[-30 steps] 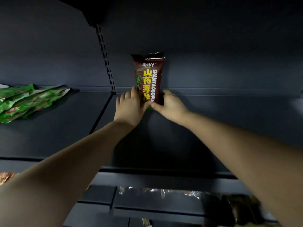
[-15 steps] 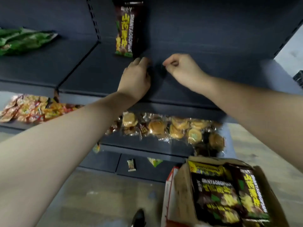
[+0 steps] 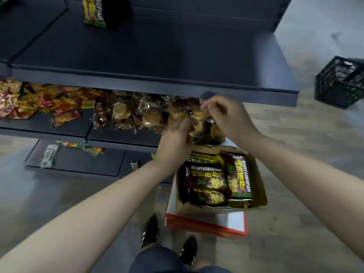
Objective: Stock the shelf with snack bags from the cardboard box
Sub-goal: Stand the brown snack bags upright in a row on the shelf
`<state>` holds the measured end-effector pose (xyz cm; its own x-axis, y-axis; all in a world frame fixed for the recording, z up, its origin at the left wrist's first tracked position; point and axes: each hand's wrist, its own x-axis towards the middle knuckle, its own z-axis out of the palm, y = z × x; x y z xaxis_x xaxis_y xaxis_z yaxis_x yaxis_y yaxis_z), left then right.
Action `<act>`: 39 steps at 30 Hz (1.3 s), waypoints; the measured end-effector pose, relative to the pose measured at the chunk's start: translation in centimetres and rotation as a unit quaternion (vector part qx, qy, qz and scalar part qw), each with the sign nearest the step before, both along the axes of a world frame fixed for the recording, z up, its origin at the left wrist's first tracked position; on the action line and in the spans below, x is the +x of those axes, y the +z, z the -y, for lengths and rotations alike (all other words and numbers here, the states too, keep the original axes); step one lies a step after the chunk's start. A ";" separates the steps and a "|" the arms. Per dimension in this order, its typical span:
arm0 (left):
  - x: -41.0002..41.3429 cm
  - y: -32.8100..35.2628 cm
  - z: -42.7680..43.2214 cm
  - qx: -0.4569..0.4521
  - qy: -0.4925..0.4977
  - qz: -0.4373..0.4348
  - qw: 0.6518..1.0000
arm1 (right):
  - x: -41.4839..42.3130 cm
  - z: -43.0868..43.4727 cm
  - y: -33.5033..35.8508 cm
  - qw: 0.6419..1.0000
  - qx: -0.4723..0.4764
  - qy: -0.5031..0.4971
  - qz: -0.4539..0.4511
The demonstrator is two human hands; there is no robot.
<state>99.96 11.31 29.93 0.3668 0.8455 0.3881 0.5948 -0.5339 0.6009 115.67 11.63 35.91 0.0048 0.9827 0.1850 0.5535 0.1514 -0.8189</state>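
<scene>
Now one brown foil snack bag point(image 3: 94, 13) stands released on the dark metal shelf point(image 3: 157, 52); left hand point(image 3: 175, 138) and right hand point(image 3: 228, 117), loosely curled and empty, have dropped toward the open cardboard box point(image 3: 262, 194) for another.

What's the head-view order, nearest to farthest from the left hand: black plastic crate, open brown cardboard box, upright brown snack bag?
1. Open brown cardboard box, just below the left hand.
2. Upright brown snack bag, on the upper shelf.
3. Black plastic crate, floor, far right.
</scene>
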 end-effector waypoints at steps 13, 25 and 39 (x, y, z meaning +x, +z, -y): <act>3.6 -10.2 3.8 -0.236 -0.091 -0.278 0.927 | 8.4 9.4 -15.3 0.930 -0.295 -0.184 0.122; 6.5 -13.0 2.5 -0.234 -0.139 -0.436 0.857 | 7.3 8.7 -20.0 0.880 -0.391 -0.259 0.075; 6.8 -12.2 0.7 -0.180 -0.216 -0.422 0.862 | 7.2 7.2 -19.9 0.853 -0.406 -0.284 0.164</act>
<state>106.73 10.62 17.73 0.7010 0.5683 -0.4308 0.6933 -0.6845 0.2252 122.89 4.41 15.98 0.6013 0.6438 -0.4733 0.5689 -0.7609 -0.3122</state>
